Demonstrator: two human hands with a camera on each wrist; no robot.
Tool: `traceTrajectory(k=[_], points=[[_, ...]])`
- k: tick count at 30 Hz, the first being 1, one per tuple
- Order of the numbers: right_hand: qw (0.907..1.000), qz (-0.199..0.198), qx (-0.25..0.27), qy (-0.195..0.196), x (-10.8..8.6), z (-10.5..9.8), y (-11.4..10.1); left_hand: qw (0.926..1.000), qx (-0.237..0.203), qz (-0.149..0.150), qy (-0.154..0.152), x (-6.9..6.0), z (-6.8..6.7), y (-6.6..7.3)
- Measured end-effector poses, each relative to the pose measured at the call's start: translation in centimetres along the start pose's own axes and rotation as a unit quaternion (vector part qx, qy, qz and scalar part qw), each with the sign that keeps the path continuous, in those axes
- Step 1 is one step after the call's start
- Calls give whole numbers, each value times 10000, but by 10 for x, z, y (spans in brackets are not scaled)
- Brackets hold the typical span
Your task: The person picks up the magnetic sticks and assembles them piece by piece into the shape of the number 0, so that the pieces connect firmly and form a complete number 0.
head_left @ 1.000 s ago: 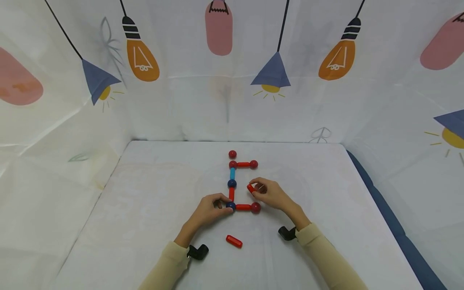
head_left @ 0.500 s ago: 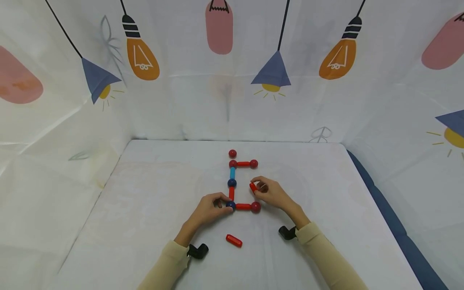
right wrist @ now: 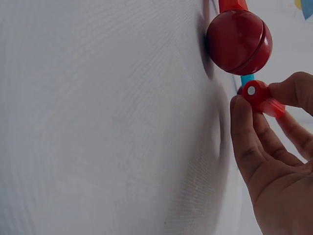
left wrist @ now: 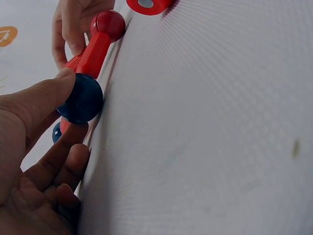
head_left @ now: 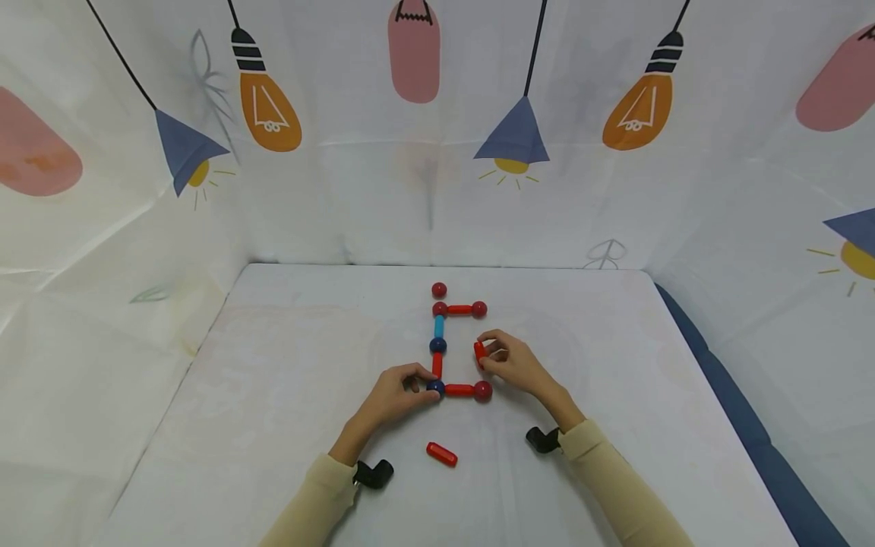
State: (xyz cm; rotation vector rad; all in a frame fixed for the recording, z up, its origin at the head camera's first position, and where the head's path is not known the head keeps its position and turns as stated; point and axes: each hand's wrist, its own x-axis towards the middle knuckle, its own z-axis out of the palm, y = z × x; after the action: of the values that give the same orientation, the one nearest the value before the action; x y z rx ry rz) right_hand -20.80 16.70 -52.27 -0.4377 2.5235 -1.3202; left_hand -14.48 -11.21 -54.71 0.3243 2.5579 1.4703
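Observation:
My left hand pinches the near blue ball between thumb and fingers. From that ball a red rod runs right to a red ball, and another red rod runs back to a second blue ball. A light-blue rod links this to a red corner ball, where a red rod leads right to another red ball. In my right hand, a loose red rod is pinched just behind the near right red ball, its pale round end showing in the right wrist view.
A single red ball sits behind the joined pieces. Nearer the front lies a loose red rod on the white table. White printed cloth hangs at the back and sides.
The right hand has shifted slightly right and away from me, turning its red rod closer to lengthwise. The left hand stays on the blue ball.

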Motion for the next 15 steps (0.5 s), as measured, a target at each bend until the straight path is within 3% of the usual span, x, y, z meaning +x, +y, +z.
traceTrajectory(k=[15], points=[[9962,531,663,-192,-6,1,8,9999,13,79,-66,0,-1,-2]])
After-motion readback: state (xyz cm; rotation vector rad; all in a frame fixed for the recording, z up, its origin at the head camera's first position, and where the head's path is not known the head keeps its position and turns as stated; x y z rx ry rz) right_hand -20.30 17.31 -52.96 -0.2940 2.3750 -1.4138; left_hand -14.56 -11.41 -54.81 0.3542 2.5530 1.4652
